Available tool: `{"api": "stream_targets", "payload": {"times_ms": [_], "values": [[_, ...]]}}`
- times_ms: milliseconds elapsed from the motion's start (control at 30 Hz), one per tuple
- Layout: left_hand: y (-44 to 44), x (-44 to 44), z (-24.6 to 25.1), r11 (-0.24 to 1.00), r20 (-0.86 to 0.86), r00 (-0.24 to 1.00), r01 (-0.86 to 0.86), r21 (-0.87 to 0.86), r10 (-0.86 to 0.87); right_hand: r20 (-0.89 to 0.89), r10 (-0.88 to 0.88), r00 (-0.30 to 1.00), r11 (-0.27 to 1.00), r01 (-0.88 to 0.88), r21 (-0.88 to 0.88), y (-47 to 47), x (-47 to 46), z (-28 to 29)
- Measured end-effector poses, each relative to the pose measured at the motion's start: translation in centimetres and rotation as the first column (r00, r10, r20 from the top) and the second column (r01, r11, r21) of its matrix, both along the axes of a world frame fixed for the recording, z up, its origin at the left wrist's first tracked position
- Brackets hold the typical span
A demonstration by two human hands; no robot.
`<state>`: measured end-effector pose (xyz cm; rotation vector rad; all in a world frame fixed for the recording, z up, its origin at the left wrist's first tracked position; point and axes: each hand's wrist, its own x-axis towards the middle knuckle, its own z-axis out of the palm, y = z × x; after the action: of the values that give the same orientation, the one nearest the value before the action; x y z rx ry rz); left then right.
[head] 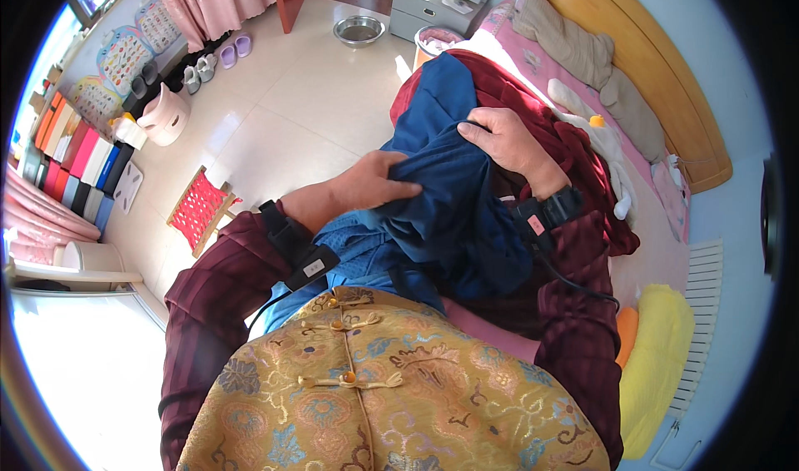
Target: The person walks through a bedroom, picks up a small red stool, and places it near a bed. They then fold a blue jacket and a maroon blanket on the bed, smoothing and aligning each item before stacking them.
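Note:
A dark blue cloth garment (449, 221) is bunched in front of me, one part of it reaching away over a dark red cloth (537, 121) on the bed. My left hand (374, 184) grips its near left side, thumb on top of the fabric. Farther off and to the right, my right hand (505, 137) pinches a gathered fold between thumb and fingers. Between the two hands the fabric is drawn into creases. Its lower part hangs over my lap, and the fingertips under the cloth are hidden.
The bed (649, 265) with its wooden headboard (661, 65) stands at the right, bearing pillows and a yellow towel-like cloth (655, 358). On the floor are a metal basin (359, 31), a small red-strapped folding stool (200, 212) and a pink potty-like seat (165, 116). A grey cabinet (431, 12) stands beyond.

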<state>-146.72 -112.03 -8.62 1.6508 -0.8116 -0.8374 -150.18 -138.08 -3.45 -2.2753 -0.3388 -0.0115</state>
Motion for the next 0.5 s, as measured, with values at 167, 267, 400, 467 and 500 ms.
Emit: {"api": "stream_targets", "payload": {"times_ms": [167,267,400,467,500], "values": [[2.5,0.2,-2.3,0.974,-0.577,0.795,-0.228,0.002,0.188,0.488,-0.194,0.851,0.938,0.307,-0.162,0.0,-0.1,-3.1],[4.1,0.4,-3.5,0.938,-0.449,0.834,-0.345,0.028,0.320,0.587,-0.154,0.795,0.980,0.198,-0.012,2.4,-2.3,-3.9],[4.1,0.4,-4.9,0.880,-0.820,0.532,-0.468,-0.078,0.210,0.337,-0.035,0.941,0.956,-0.066,0.284,6.8,-5.8,-6.1],[3.9,0.0,-5.3,0.880,-0.813,0.555,-0.458,-0.122,0.176,0.339,0.010,0.941,0.980,-0.077,0.184,7.8,-6.0,-7.8],[3.7,-0.3,-5.3,0.883,-0.819,0.553,-0.450,-0.135,0.157,0.315,-0.019,0.949,0.995,-0.013,0.098,7.8,-5.8,-8.7]]}}
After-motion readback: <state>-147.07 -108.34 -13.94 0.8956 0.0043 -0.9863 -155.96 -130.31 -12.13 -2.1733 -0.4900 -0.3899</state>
